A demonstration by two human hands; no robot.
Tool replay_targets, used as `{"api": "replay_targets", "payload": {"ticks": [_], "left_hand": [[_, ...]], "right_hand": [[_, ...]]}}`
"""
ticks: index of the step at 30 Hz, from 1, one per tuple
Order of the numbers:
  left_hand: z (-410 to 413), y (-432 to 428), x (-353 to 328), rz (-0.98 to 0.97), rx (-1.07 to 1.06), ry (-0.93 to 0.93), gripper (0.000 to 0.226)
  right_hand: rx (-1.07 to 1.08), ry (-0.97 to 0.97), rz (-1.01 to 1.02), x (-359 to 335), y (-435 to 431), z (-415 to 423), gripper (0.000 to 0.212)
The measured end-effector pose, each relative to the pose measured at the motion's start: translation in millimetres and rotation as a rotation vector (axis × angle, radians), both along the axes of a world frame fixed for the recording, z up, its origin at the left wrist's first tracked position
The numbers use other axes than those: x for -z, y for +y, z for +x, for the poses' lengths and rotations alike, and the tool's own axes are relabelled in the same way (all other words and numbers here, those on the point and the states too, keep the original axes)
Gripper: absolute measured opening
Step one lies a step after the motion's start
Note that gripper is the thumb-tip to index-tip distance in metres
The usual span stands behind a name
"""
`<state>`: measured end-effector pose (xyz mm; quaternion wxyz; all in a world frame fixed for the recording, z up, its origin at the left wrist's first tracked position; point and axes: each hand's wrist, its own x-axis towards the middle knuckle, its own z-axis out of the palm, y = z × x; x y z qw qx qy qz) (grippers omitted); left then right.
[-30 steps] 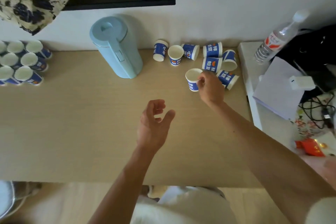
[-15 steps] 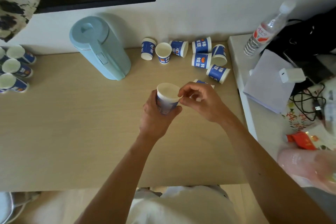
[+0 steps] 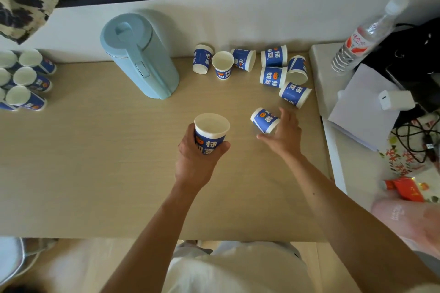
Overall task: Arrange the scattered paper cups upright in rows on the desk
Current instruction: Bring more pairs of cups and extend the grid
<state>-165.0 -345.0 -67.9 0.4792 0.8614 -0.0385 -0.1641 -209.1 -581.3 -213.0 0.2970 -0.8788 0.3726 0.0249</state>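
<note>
— Both hands: what are they doing?
— Her or his left hand (image 3: 197, 157) grips a paper cup (image 3: 210, 133) round its blue wall and holds it upright and lifted, in front of the pale blue jug (image 3: 140, 54) and a little to its right. The right hand (image 3: 283, 133) lies open farther right of the jug, fingers spread and straight around a tipped cup (image 3: 264, 119) that lies on its side on the desk (image 3: 95, 173). I cannot tell whether the fingers touch it.
— What's inside the held cup?
— Only its white lining shows. The jug's lid is down, so its contents are hidden.
— And the other cups?
— To the jug's right, along the wall, lies a scattered cluster (image 3: 272, 76). Most are on their sides, some touching. One upright cup (image 3: 222, 64) stands among them, mouth up and white inside. To the jug's left, at the frame's edge, arranged cups (image 3: 26, 78) stand upright in close rows, also showing white insides.
— Any writing?
— Each cup is blue with white Chinese characters. The held one reads 柿如意 beside an orange mark. Far right of the jug, a capped clear water bottle (image 3: 362, 38) carries a red and white label that is too blurred to read.
</note>
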Motion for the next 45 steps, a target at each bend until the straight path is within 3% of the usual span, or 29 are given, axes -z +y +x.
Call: {"api": "replay_targets", "payload": {"ticks": [6, 13, 19, 31, 45], "left_hand": [[0, 10, -2, 0.002, -0.029, 0.0, 0.051], [-6, 12, 1, -0.015, -0.034, 0.027, 0.053], [-12, 14, 4, -0.006, -0.034, 0.031, 0.055], [-14, 32, 3, -0.016, -0.147, -0.028, 0.063], [-7, 112, -20, -0.125, -0.297, -0.166, 0.066]], "right_hand": [[0.053, -0.137, 0.0, 3, 3, -3, 0.078], [-0.076, -0.242, -0.048, -15, 8, -8, 0.071], [-0.152, -0.19, -0.083, -12, 19, -10, 0.076], [0.004, -0.403, 0.166, 6, 41, -6, 0.069], [-0.083, -0.673, 0.453, -82, 153, 17, 0.056]]}}
